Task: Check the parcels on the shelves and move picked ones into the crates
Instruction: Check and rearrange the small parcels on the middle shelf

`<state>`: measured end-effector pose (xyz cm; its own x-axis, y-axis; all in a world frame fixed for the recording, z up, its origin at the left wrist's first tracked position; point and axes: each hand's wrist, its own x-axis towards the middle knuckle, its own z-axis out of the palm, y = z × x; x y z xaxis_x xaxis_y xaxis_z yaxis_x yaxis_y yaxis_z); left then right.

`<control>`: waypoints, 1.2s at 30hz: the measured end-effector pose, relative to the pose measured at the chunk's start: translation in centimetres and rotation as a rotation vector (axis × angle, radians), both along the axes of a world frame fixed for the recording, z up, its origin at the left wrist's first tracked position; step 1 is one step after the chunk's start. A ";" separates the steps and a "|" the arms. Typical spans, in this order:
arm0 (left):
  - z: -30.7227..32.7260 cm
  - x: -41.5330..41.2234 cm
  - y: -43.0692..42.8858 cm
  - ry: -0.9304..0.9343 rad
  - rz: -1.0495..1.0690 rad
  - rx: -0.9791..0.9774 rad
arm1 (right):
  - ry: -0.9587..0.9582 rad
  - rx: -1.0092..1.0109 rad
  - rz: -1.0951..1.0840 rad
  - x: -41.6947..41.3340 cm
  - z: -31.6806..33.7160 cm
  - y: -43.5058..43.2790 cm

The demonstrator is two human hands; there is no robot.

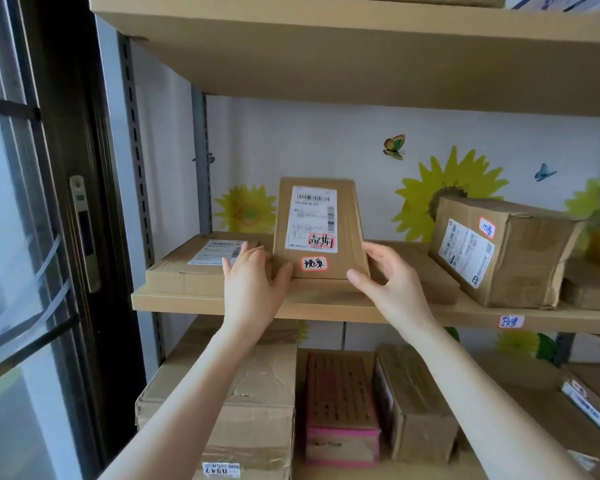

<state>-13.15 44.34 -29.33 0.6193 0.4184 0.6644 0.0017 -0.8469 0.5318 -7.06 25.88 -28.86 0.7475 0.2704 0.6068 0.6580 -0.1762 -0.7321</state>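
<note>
A flat brown cardboard parcel (321, 202) is tilted up on the middle shelf (174, 301), its white shipping label and two red-edged stickers facing me. My left hand (253, 289) grips its lower left edge and my right hand (392, 282) grips its lower right edge. Its bottom rests on another flat parcel (426, 271) lying beneath. A flat labelled parcel (194, 268) lies just left of my left hand. A bulkier labelled box (506, 251) stands to the right. No crate is in view.
The shelf above (326, 64) hangs low over the parcels. The lower shelf holds a large taped box (253, 403), a pink-edged box (340, 410) and several brown boxes. A dark-framed glass door (49, 237) stands at the left. A sunflower-patterned wall is behind.
</note>
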 end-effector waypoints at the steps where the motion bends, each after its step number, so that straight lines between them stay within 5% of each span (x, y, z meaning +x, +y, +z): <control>1: 0.0 -0.3 -0.6 -0.097 -0.048 -0.094 | 0.032 0.132 0.038 -0.3 -0.1 0.1; 5: 0.3 -1.4 -2.4 -0.304 -0.245 -0.387 | 0.044 0.352 0.053 -0.8 -0.2 0.1; 16: -1.0 -3.3 -3.3 -0.326 -0.230 -0.443 | 0.044 0.362 0.108 -2.2 -0.6 -0.7; 25: -2.6 -4.4 -8.1 -0.391 -0.439 -0.650 | 0.286 0.533 0.050 -6.3 -2.1 -7.0; 36: -13.6 -5.8 -32.4 0.273 -1.223 -0.691 | 0.410 1.096 -0.750 -20.0 -14.9 -28.9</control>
<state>-18.94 11.94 -42.96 0.8932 -0.2772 0.3540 -0.3593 0.0334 0.9326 -27.01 -3.03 -43.74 0.6748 -0.7364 -0.0493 0.3701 0.3954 -0.8406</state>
